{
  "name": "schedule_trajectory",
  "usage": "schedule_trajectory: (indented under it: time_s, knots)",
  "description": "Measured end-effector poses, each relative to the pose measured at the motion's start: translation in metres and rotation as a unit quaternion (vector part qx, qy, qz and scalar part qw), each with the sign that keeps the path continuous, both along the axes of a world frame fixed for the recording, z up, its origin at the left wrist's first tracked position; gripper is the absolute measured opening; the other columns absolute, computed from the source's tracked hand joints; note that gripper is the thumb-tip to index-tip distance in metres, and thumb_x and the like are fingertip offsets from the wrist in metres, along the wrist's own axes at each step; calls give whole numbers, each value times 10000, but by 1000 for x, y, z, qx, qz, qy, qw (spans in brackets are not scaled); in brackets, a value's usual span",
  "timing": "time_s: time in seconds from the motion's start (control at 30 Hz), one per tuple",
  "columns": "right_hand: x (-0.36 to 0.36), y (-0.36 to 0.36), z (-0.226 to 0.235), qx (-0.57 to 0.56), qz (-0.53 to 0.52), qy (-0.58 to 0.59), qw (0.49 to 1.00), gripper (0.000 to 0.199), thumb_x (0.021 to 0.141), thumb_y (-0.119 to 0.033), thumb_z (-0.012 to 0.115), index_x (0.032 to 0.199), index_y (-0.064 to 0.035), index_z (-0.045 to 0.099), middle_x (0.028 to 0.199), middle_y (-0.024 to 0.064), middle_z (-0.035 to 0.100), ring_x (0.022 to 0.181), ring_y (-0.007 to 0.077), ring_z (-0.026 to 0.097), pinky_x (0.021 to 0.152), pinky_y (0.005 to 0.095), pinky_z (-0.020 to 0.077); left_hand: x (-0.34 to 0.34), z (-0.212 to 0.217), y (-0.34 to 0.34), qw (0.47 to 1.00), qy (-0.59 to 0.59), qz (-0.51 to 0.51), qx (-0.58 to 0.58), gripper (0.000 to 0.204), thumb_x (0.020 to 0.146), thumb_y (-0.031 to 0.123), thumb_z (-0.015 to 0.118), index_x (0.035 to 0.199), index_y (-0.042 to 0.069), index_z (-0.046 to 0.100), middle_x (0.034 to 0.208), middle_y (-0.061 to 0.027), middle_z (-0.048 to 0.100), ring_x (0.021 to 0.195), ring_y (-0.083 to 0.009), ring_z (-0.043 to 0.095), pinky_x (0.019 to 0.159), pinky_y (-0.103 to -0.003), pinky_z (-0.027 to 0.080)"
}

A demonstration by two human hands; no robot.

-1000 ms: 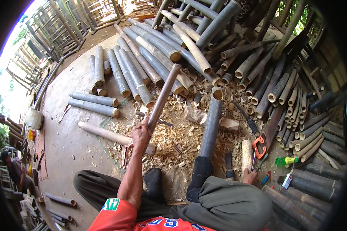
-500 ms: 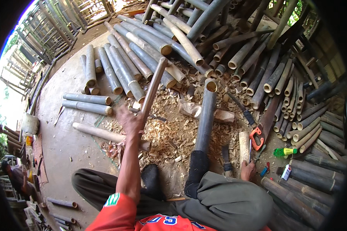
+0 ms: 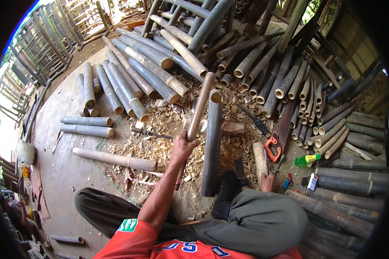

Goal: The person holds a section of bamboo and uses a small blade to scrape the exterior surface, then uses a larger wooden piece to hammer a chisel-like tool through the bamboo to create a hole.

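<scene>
I saw an orange-red short-sleeved jersey with blue-and-white lettering on the chest and a green-and-white patch on the left sleeve. Both forearms were bare, as were the left hand point(image 3: 183, 146) and right hand point(image 3: 269, 182). Baggy olive-grey trousers, dark footwear. No gloves.

Cut bamboo poles point(image 3: 129, 84) are stacked across the top and right. Wood shavings point(image 3: 160, 144) are scattered mid-floor. An orange-handled saw point(image 3: 274, 142) is laid near a green bottle point(image 3: 306, 160). A pale pole point(image 3: 114, 159) is laid left.
</scene>
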State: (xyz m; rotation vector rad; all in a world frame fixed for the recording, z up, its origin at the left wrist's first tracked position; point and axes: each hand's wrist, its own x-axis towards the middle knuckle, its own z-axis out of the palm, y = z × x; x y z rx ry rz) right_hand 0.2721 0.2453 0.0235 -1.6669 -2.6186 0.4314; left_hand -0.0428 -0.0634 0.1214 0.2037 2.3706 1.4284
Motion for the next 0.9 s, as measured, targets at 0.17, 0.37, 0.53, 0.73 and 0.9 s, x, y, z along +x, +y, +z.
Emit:
schedule_trajectory:
  time_s: [0.17, 0.37, 0.53, 0.73, 0.9]
  knots:
    - [1, 3, -9, 6, 8, 28, 1000, 424, 922, -372, 675, 1154, -18, 672, 1104, 256, 698, 1055, 480, 654, 905, 569, 505, 16, -13, 32, 999, -7, -8, -31, 404, 753, 215, 881, 1004, -56, 718, 853, -178, 726, 748, -250, 693, 693, -416, 552]
    - [35, 36, -60, 59, 31, 66, 996, 419, 922, -354, 678, 1170, -17, 685, 1073, 267, 713, 1017, 490, 666, 878, 563, 520, 53, -32, 53, 999, -3, 24, 28, 427, 738, 247, 850, 966, -81, 700, 781, -209, 712, 714, -315, 695, 687, -460, 549]
    - [12, 7, -34, 6, 21, 54, 998, 442, 941, -358, 672, 1228, -21, 670, 1109, 269, 703, 1044, 485, 663, 896, 559, 517, 49, -32, 31, 999, -6, 32, 31, 400, 746, 230, 848, 978, -66, 710, 798, -178, 725, 695, -259, 689, 668, -428, 556]
    - [14, 9, -16, -14, 9, 28, 999, 465, 946, -374, 664, 1250, -23, 652, 1171, 273, 682, 1094, 479, 650, 918, 571, 505, 45, -29, 47, 998, -50, 7, 47, 477, 746, 237, 869, 1086, -66, 727, 840, -160, 744, 720, -235, 697, 672, -380, 555]
    - [9, 10, -9, -26, 5, 9, 1000, 443, 948, -378, 657, 1200, -14, 655, 1170, 282, 679, 1086, 481, 652, 910, 574, 506, 26, -50, 58, 991, -103, 39, 73, 402, 747, 76, 854, 1114, -41, 740, 872, -127, 760, 702, -185, 688, 643, -359, 566]
